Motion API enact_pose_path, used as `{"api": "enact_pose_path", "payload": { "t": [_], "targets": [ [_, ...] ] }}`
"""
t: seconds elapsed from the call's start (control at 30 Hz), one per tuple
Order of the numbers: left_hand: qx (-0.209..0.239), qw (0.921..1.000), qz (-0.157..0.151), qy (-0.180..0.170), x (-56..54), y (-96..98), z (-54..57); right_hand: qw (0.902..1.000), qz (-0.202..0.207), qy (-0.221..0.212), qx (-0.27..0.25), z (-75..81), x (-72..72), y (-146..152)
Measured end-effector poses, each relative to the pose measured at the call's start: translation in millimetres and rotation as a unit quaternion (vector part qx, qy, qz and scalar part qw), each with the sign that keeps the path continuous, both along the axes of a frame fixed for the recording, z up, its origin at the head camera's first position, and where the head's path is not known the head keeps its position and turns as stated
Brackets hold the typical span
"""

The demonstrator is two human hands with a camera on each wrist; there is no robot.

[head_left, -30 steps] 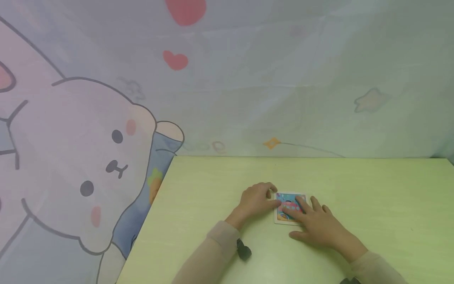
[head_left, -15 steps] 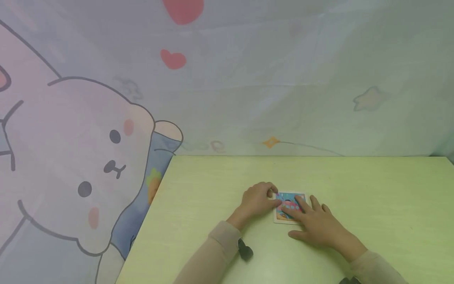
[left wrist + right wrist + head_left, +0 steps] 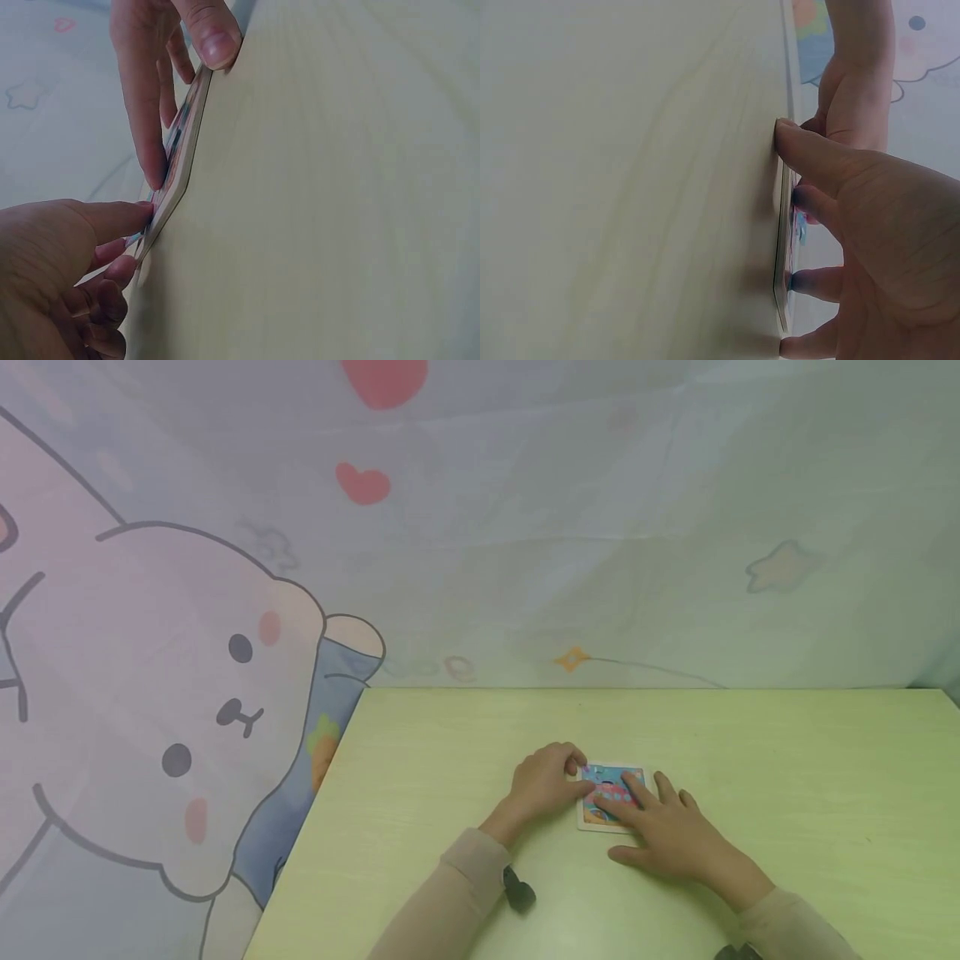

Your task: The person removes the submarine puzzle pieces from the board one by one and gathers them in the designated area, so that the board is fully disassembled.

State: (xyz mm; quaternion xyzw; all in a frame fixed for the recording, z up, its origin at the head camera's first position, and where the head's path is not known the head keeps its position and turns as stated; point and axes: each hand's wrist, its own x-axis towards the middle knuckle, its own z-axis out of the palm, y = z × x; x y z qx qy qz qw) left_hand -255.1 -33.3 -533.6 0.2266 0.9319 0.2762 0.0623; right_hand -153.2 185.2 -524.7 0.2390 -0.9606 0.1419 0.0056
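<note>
A small square jigsaw puzzle board with a pale border and a blue, pink and orange picture lies flat on the table. At its upper left corner my left hand has its thumb over the picture and its index finger curled at the edge. Between them, a light-blue puzzle piece stands up from the board, mostly covered by the fingers. My right hand is spread over the board's right side, its fingertips on the picture. Its thumb rests on the table by the near edge.
The pale yellow-green table extends around the board on all sides. Behind and to the left hangs a curtain printed with a large rabbit and hearts. Dark straps show at the cuffs.
Both hands stay almost where they were. Near the left fingertips, a small gap shows in the picture's upper left part. The head view has shifted slightly.
</note>
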Motion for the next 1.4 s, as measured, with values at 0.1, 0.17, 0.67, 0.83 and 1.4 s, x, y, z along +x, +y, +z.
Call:
{"api": "enact_pose_path", "payload": {
  "t": [0.1, 0.17, 0.67, 0.83, 1.4],
  "targets": [
    [0.000, 1.0000, 0.005, 0.000, 0.9, 0.2, 0.2, 1.0000, 0.000, 0.000, -0.003, 1.5, 0.7, -0.6],
    [0.002, 1.0000, 0.007, 0.002, 1.3, 0.6, -0.2, 1.0000, 0.000, -0.001, -0.003, 1.9, 1.1, -0.9],
    [0.046, 0.9989, 0.007, 0.005, 6.1, 2.0, 1.6, 1.0000, 0.000, -0.004, -0.002, 0.6, 2.4, -1.1],
    [0.081, 0.9966, 0.018, 0.003, 6.4, 3.0, 0.3, 1.0000, -0.002, -0.005, -0.002, 1.1, 2.4, -1.3],
    [0.124, 0.9894, 0.074, -0.012, 18.2, -34.2, 9.8, 0.9999, -0.011, -0.006, -0.003, 0.2, 15.8, -7.8]
  ]
}}
